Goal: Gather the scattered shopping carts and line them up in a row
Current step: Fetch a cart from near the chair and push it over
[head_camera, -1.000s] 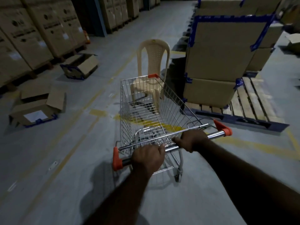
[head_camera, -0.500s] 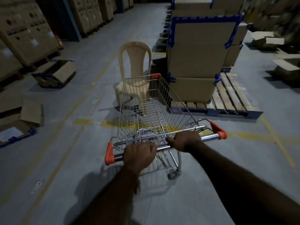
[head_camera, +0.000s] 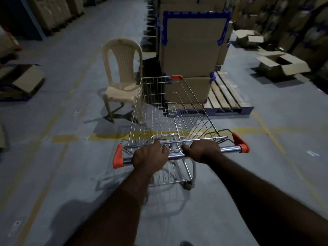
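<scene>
Cart (head_camera: 170, 121) swung right of chair (head_camera: 122, 68); left hand (head_camera: 150, 158), right hand (head_camera: 204, 150) grip curled round handle (head_camera: 230, 149).

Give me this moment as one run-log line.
left hand grips handle | right hand grips handle | shopping cart basket empty | ahead: plastic chair left, boxes on pallet right | other carts: none in view

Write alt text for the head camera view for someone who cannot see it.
The left hand and right hand grip the chrome handle of an empty silver wire shopping cart. Ahead stand a beige plastic chair and blue-taped cardboard boxes stacked on a wooden pallet.
</scene>
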A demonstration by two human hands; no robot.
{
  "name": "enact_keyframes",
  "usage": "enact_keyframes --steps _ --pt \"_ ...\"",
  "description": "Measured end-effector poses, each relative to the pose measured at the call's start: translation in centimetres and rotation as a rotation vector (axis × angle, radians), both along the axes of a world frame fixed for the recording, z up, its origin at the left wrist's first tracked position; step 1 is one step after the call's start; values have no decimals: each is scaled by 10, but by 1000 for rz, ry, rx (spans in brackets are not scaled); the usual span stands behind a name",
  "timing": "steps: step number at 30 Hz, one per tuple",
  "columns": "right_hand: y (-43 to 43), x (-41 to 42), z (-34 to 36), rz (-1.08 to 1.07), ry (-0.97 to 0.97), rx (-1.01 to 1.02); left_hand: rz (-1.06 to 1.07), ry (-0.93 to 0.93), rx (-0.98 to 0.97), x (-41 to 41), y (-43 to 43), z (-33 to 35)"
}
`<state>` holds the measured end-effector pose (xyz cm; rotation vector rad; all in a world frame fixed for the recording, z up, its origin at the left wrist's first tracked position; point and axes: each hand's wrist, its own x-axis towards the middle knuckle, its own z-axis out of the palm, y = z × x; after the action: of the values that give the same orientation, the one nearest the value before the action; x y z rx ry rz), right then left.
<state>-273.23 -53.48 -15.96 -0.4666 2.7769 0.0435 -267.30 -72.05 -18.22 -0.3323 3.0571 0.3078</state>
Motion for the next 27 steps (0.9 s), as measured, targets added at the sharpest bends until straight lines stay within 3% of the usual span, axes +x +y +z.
enact_keyframes --steps 11,27 --pt "31 47 -4 -173 7 6 -225 -9 -49 0 19 2" --pt "162 102 -15 -514 60 8 -619 51 -139 -1 153 7"
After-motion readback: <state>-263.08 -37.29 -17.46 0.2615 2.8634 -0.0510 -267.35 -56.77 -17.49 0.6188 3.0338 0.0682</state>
